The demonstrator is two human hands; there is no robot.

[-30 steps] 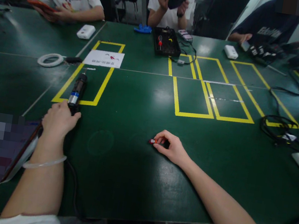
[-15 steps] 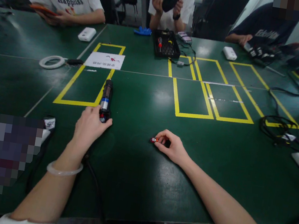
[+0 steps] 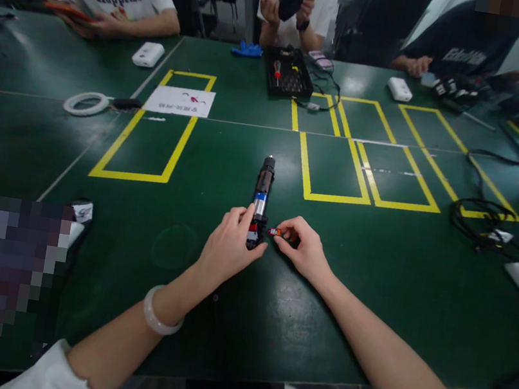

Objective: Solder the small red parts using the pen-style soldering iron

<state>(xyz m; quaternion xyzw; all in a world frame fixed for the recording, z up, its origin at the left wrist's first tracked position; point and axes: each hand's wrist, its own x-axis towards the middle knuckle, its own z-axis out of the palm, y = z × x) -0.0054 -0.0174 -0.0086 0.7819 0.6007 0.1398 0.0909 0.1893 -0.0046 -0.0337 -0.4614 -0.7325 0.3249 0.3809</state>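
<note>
Near the far edge of the green table [image 3: 391,260], a shallow black tray [image 3: 289,94] held a red-handled screwdriver [image 3: 278,71] and a small yellow piece [image 3: 296,68]; anything else in its dark interior was too dim to name. A cable lay just beside the tray's right side, and a blue object [image 3: 246,49] rested near its left.

Close to the middle of the table lay the cylindrical tool [image 3: 264,185], its far end pointing away from the person. The left grip [image 3: 231,242] was clamped on the tool's near end, fingers along the left side and thumb around the bottom. The right grip [image 3: 306,248] pinched a small red-and-orange part [image 3: 275,232] between thumb and fingertips, just to the right of the tool's near end; whether the part touched the tool could not be told.

The tool had a pale metallic tip, a black collar and a dark brownish barrel, then 1 blue band above a shiny silver section. Its near end was a bulkier black housing with a red patch and a grey patch, partly hidden by the fingers. The small part showed a pale patch between its red and orange ends.
</note>
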